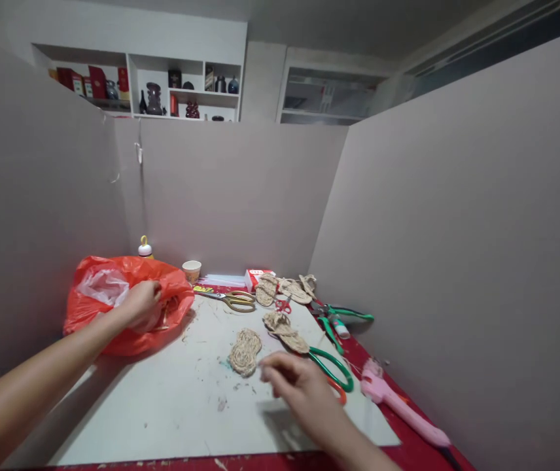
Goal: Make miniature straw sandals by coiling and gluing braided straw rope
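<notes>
My left hand (145,304) is at the mouth of a red plastic bag (113,343), its fingers curled together. What they hold, if anything, is hidden. Inside the bag show a white plastic liner (104,286) and some straw-coloured strands. Over the white board (176,405), my right hand (294,383) has loosely bent fingers, a gap between thumb and forefinger, and nothing visible in it. Just left of its fingertips lies a sole-shaped piece of coiled straw cord (245,352). A small woven straw sandal (284,332) lies beyond that hand. Green-handled scissors (333,366) are partly covered by it.
More straw sandals (266,289) lie at the back by a red-and-white box (255,278). Gold-handled scissors (233,299), a paper cup (192,270) and green-handled pliers (332,320) are nearby. A pink glue gun (402,405) lies at right. Grey partitions (231,196) enclose the table.
</notes>
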{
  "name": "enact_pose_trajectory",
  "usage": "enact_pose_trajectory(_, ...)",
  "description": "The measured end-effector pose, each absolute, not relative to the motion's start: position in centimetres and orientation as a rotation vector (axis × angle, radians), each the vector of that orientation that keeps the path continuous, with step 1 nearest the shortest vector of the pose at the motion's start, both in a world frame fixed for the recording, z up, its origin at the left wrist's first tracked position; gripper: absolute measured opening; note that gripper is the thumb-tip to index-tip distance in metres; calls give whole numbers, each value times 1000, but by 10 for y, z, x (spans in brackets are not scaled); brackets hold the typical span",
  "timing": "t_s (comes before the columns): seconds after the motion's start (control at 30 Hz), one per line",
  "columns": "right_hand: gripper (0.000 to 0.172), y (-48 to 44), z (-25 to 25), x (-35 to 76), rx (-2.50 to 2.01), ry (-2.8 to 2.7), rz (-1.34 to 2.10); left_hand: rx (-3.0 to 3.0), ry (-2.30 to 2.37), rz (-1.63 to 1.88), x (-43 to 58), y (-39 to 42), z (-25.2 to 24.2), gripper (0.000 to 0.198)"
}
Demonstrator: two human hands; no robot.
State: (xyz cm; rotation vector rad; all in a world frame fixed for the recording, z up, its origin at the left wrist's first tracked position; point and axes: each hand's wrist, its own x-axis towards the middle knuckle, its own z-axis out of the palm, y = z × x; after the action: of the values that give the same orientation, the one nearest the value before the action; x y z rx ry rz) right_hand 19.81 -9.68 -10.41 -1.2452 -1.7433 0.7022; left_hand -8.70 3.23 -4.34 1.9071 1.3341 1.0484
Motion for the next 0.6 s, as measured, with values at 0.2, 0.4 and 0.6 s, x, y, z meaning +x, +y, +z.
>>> enact_pose_trajectory(0.2,20,-81,-116,149,-1265,-1842,645,1786,1111,943,-44,15,-66,39)
enact_pose_trajectory(0.4,20,-34,-109,144,-1454,-1866,330,1616,902,783,-11,9,-91,46)
enact_pose_trajectory(0.6,24,-29,-117,163,-1574,-1849,113,1441,782,785,0,24,-108,38)
